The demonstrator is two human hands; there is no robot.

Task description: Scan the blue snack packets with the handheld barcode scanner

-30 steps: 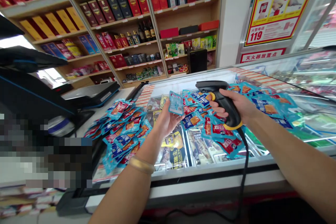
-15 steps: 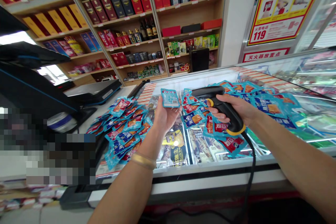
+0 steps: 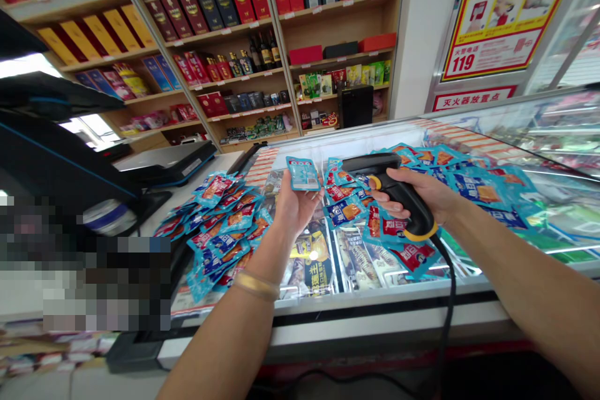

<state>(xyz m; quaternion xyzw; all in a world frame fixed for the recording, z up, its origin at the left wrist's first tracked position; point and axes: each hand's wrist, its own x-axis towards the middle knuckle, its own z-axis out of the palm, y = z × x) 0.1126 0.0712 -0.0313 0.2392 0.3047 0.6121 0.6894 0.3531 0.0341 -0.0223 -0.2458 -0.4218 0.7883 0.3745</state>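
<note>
My left hand (image 3: 296,206) grips a small blue snack packet (image 3: 303,174), its printed back with a barcode turned up. A black and yellow barcode scanner (image 3: 407,197) is in my right hand (image 3: 422,190), fingers wrapped round its handle. The scanner's head points left toward the packet, with a gap between them. Left of my left hand lies a heap of blue and red snack packets (image 3: 222,231) on the glass top of a freezer (image 3: 309,319). More loose packets (image 3: 349,209) lie under the scanner, and another spread (image 3: 478,187) reaches out to the right.
A black cable (image 3: 450,287) hangs from the scanner over the freezer's front edge. On the left stand a flat scale (image 3: 169,159), a dark monitor stand (image 3: 56,156) and a roll of tape (image 3: 110,217). Shelves (image 3: 225,31) of boxes and bottles line the back.
</note>
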